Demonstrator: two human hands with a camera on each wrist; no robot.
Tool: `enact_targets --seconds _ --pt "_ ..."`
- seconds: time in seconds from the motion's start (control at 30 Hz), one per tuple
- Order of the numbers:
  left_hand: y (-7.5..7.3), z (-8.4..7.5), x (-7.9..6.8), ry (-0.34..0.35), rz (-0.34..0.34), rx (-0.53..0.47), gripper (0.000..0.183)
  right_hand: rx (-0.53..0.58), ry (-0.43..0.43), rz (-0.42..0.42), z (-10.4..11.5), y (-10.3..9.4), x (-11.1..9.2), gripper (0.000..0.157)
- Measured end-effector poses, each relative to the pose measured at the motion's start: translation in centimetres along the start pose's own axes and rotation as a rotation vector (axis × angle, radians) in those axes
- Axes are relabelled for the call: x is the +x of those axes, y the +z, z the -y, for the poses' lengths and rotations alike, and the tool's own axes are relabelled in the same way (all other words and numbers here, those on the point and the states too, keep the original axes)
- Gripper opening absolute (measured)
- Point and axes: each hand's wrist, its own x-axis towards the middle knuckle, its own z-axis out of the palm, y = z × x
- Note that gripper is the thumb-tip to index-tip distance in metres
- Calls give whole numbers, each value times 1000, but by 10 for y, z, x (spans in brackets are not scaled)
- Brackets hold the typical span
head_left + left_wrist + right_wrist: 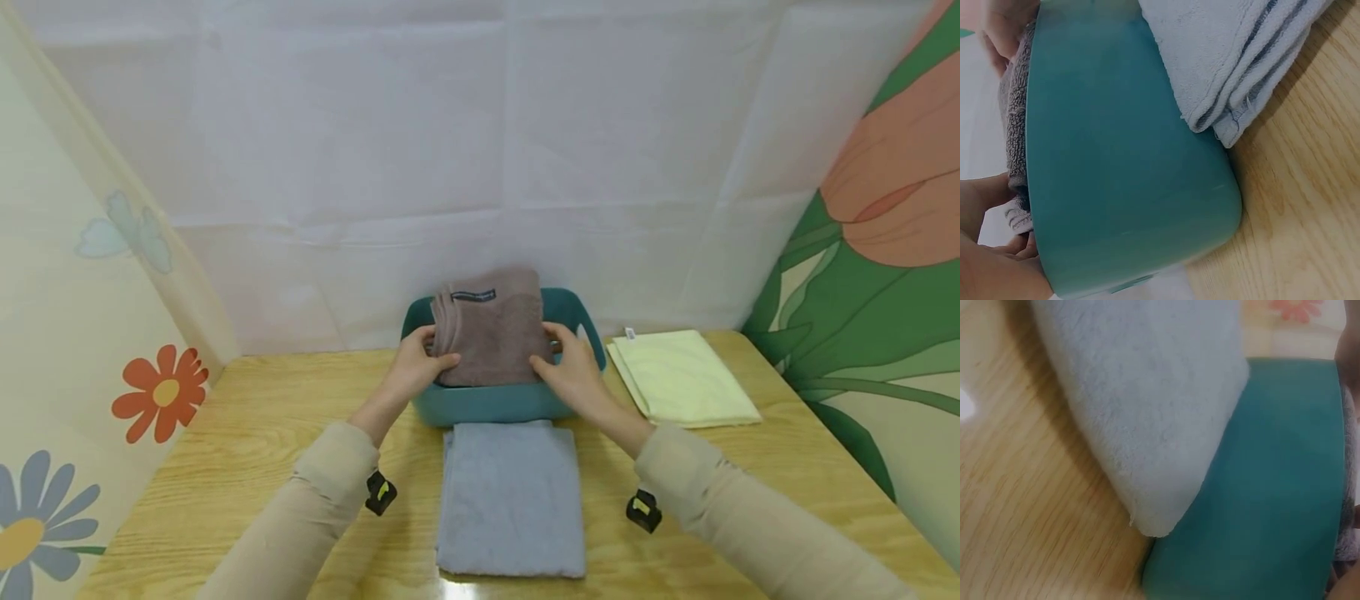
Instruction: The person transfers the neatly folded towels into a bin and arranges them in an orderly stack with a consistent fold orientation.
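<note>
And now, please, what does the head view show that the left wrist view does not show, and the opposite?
Only the head view shows the folded pale-yellow towel, the dark rectangular label on the folded brown towel, and the painted red flower.

Only the left wrist view shows a small loose thread near the layered corner of the folded grey-blue towel.

Both show the brown and grey-blue towels, the rounded teal basket, the wood-grain table, the left hand and the right hand.

On the table (pixel 300 400), one towel (pixel 510 500) lies just before the basket (pixel 487 407), another towel (pixel 686 375) to its right. A third towel (pixel 498 337) is in the basket's opening.
</note>
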Motion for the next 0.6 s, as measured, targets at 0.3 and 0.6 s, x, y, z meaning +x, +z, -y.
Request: enact_targets --seconds 0.3,0.6 --pt "1 8 0 84 -10 28 59 -37 -2 0 -4 2 -1 54" --pt "2 8 -3 111 10 61 62 -68 -27 -46 -6 4 -3 54"
